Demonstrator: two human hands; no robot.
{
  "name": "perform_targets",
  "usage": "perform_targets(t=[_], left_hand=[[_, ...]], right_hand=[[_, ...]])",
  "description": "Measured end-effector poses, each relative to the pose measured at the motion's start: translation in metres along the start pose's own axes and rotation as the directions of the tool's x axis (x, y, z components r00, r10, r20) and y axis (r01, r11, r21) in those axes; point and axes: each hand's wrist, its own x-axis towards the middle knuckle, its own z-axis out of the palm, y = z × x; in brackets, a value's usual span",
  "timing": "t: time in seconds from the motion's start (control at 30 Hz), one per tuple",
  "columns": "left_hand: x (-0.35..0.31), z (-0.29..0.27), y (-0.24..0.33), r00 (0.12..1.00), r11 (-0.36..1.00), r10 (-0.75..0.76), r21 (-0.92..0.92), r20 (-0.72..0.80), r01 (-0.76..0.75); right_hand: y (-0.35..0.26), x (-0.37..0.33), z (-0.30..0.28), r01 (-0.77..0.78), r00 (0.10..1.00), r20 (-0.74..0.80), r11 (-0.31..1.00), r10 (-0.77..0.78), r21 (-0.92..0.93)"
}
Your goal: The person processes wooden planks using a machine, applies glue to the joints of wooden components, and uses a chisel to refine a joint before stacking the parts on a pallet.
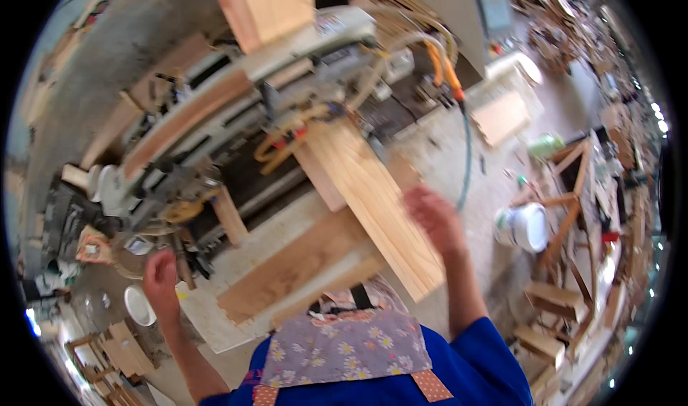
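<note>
My right hand (433, 220) is raised at the right edge of a long pale plank (380, 205). Its fingers look loosely apart and hold nothing I can see, though they are blurred; whether they touch the plank I cannot tell. On the left, my left hand (162, 280) hovers beside some upright tool handles (185, 263), its fingers smeared by motion. The plank slopes from a long bench-like machine (287, 55) down toward my body. Beneath it lies a wide brown board (287, 266) on a pale surface.
An orange-fitted air hose (450, 76) hangs at the upper right, its teal tube running down. A white bucket (522, 227) stands right, near a wooden frame (570, 202). Stacked pale boards (276, 8) rest atop the machine. A white round container (139, 306) sits lower left.
</note>
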Motion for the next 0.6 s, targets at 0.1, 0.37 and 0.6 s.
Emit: perform_targets(t=[0.1, 0.37, 0.6], left_hand=[[0.076, 0.046, 0.146, 0.869, 0.887, 0.462, 0.092, -0.179, -0.452], [0.318, 0.18, 0.309, 0.677, 0.513, 0.726, 0.557, 0.124, -0.653], [0.363, 0.185, 0.315, 0.707, 0.63, 0.568, 0.329, 0.423, -0.703]], right_hand=[[-0.01, 0.07, -0.06, 0.205, 0.889, -0.41, 0.978, -0.203, -0.038], [-0.014, 0.228, -0.126, 0.048, 0.56, -0.71, 0.872, -0.427, -0.486], [-0.032, 0.242, -0.093, 0.355, 0.656, -0.588, 0.881, -0.473, -0.313]])
